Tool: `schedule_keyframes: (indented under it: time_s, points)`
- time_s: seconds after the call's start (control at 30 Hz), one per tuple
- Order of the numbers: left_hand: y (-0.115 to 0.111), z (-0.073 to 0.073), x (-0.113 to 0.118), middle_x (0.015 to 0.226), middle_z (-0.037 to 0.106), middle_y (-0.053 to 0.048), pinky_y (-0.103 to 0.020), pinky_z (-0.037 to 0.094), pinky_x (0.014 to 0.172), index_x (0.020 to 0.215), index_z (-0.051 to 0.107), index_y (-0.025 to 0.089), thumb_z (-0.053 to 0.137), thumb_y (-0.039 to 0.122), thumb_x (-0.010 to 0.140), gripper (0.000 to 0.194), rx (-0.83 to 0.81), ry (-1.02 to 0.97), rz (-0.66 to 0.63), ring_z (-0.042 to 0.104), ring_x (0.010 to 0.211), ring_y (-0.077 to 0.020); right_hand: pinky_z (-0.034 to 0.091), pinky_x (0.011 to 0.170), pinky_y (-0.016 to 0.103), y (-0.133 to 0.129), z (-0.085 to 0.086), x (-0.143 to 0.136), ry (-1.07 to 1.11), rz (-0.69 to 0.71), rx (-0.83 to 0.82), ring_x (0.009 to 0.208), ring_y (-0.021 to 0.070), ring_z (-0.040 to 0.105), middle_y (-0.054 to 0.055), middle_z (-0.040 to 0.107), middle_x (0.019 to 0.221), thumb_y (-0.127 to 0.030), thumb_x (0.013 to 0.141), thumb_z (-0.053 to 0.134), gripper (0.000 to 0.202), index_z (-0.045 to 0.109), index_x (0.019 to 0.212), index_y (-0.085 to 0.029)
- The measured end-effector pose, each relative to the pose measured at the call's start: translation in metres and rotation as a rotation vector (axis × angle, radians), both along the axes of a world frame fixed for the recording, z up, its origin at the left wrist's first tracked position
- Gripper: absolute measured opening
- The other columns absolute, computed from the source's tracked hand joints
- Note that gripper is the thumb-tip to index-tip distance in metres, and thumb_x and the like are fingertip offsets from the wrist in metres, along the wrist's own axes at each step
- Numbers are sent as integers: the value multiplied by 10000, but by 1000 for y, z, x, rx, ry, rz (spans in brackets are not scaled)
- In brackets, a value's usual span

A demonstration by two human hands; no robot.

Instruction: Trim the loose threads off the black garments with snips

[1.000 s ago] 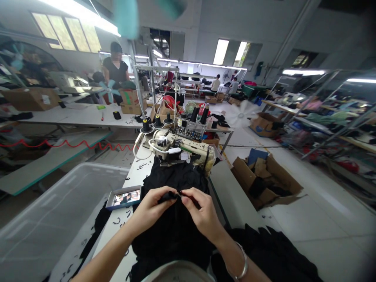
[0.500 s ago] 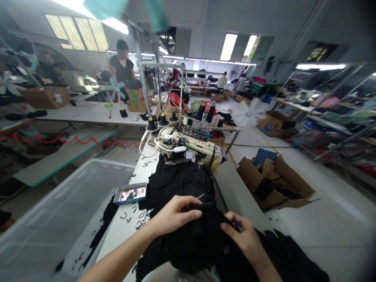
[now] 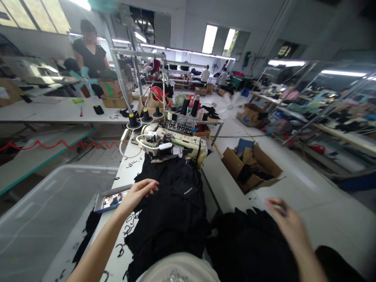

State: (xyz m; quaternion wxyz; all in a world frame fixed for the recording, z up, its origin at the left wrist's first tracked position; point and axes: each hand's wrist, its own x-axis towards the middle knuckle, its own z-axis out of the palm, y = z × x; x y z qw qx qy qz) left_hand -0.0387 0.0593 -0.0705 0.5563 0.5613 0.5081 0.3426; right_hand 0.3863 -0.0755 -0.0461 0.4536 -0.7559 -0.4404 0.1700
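My left hand [image 3: 145, 188] hovers over the left edge of a black garment [image 3: 176, 211], fingers loosely bent and holding nothing. The garment lies spread on the white table with a small pale label print facing up, and its far end reaches the sewing machine [image 3: 173, 143]. Off to the right, my right hand [image 3: 286, 219] is raised beside a pile of black fabric [image 3: 252, 243]. Its fingers are curled around something small and dark, too blurred to name. A phone [image 3: 114, 199] showing a picture rests in a shallow box, partly behind my left forearm.
A translucent plastic tub [image 3: 58, 203] stands left of the table. Thread cones [image 3: 133, 120] rise behind the machine. On the floor to the right sits an open carton [image 3: 264, 160] with scraps. Another person [image 3: 91, 55] stands at the far left, and a fan [image 3: 230, 106] is beyond.
Both hands have let go of the black garment, which now lies flatter. My right hand has swung out to the right, my left hand to the left. The view has shifted right.
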Motion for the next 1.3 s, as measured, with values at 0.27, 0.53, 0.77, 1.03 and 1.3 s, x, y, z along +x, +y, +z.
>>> schedule_keyframes:
  time_s: [0.27, 0.53, 0.77, 1.03, 1.3]
  points:
    - [-11, -17, 26, 782, 696, -56, -235, 438, 583, 890, 671, 152, 511, 467, 798, 365, 21, 61, -135, 597, 698, -168, 416, 600, 270, 110, -116, -145, 100, 415, -285, 598, 184, 578, 0, 588, 557, -227, 545, 719, 160, 597, 631, -169]
    - [-43, -36, 75, 1234, 589, -88, -345, 423, 939, 1249, 498, 177, 662, 398, 704, 611, 216, 57, -40, 540, 1117, -263, 415, 537, 221, 105, -61, -208, 377, 561, -79, 542, 111, 484, -17, 534, 639, -461, 744, 588, 330, 608, 858, -152]
    - [-52, -4, 48, 1033, 690, -55, -350, 427, 938, 1023, 651, 163, 585, 498, 757, 433, 122, -188, 100, 554, 1083, -276, 463, 624, 240, 88, -20, -215, 470, 682, 130, 682, 150, 587, 18, 619, 738, -401, 842, 525, 259, 650, 881, -178]
    - [-50, 8, 10, 1008, 706, -72, -406, 462, 915, 946, 666, 183, 647, 632, 612, 560, -242, -545, 329, 568, 1083, -306, 439, 671, 256, 85, 12, -216, 218, 775, 259, 786, 166, 571, 38, 631, 931, -249, 788, 603, 183, 622, 959, -186]
    - [-51, 27, 23, 1152, 654, -51, -439, 238, 1093, 1097, 646, 198, 578, 626, 690, 595, -110, -393, 13, 361, 1283, -296, 349, 450, 192, 92, 12, -227, 613, 741, 89, 485, 68, 436, -40, 511, 599, -336, 712, 689, 209, 584, 744, -158]
